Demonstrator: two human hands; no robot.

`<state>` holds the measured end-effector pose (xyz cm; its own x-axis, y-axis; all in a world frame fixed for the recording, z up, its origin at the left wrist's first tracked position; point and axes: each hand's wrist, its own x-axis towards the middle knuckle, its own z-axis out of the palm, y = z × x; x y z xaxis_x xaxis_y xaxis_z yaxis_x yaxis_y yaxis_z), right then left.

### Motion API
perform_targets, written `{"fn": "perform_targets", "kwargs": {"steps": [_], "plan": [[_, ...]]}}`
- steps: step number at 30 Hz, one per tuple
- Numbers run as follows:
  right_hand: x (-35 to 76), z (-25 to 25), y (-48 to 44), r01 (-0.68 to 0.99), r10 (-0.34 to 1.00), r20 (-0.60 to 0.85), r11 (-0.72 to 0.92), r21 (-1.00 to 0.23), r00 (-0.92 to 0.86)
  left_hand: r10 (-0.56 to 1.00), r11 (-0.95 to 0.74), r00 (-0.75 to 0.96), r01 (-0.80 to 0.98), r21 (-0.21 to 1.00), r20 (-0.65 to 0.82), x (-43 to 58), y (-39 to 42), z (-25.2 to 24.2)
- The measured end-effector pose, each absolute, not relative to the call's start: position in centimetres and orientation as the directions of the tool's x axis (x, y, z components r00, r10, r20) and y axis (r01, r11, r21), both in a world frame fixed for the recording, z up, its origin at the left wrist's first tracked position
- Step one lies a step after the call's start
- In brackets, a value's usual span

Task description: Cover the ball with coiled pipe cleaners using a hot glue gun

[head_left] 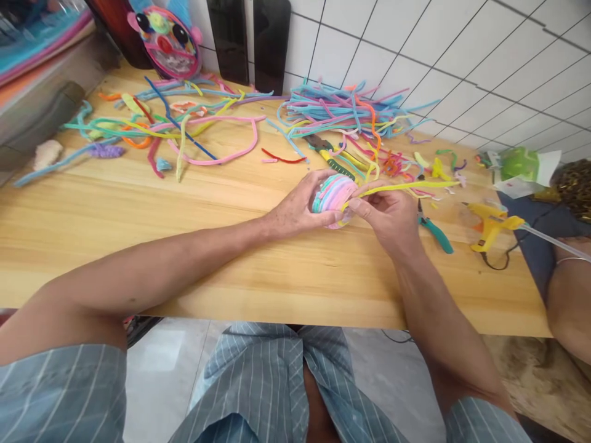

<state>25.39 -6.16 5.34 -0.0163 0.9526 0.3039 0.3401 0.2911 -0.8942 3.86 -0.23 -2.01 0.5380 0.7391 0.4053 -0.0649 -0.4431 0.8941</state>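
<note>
My left hand [295, 208] is closed round a ball wrapped in pastel pipe cleaners [333, 195], held just above the wooden table [138, 215]. My right hand [390, 215] pinches a yellow pipe cleaner [406, 186] against the ball's right side; the strand runs off to the right over the table. Both hands meet at the ball near the table's middle.
Heaps of coloured pipe cleaners [337, 111] lie at the back. Yellow-handled pliers [330, 157], teal cutters [436, 232] and a yellow glue gun [492, 224] lie to the right. A pipe-cleaner face [166, 38] leans at the back left. Another person's arm [570, 295] is at the right edge.
</note>
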Motion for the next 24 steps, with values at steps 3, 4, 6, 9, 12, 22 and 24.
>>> {"fn": "perform_targets", "kwargs": {"steps": [3, 4, 6, 9, 12, 22, 24], "plan": [[25.2, 4.8, -6.1, 0.314, 0.954, 0.301, 0.289, -0.904, -0.012, 0.74, -0.456, 0.534, -0.049, 0.889, 0.409, 3.8, -0.2, -2.1], [25.2, 4.8, -6.1, 0.306, 0.954, 0.301, 0.289, -0.907, -0.01, 0.737, -0.462, 0.535, -0.047, 0.886, 0.413, 3.9, -0.1, -2.1], [25.2, 4.7, -6.2, 0.301, 0.954, 0.299, 0.286, -0.909, -0.006, 0.724, -0.484, 0.54, -0.047, 0.874, 0.43, 3.8, 0.0, -2.4], [25.1, 4.7, -6.3, 0.31, 0.959, 0.283, 0.268, -0.912, 0.003, 0.699, -0.531, 0.546, -0.036, 0.847, 0.461, 3.7, 0.2, -2.6], [25.0, 4.5, -6.5, 0.309, 0.956, 0.294, 0.275, -0.911, 0.017, 0.685, -0.572, 0.54, -0.018, 0.82, 0.489, 3.5, 0.2, -2.7], [24.0, 4.1, -6.6, 0.36, 0.931, 0.36, 0.318, -0.877, 0.054, 0.656, -0.608, 0.558, -0.009, 0.794, 0.508, 3.2, 0.7, -2.9], [24.0, 4.1, -6.6, 0.383, 0.931, 0.36, 0.313, -0.869, 0.057, 0.66, -0.605, 0.564, 0.008, 0.796, 0.496, 3.1, 0.6, -2.8]]}}
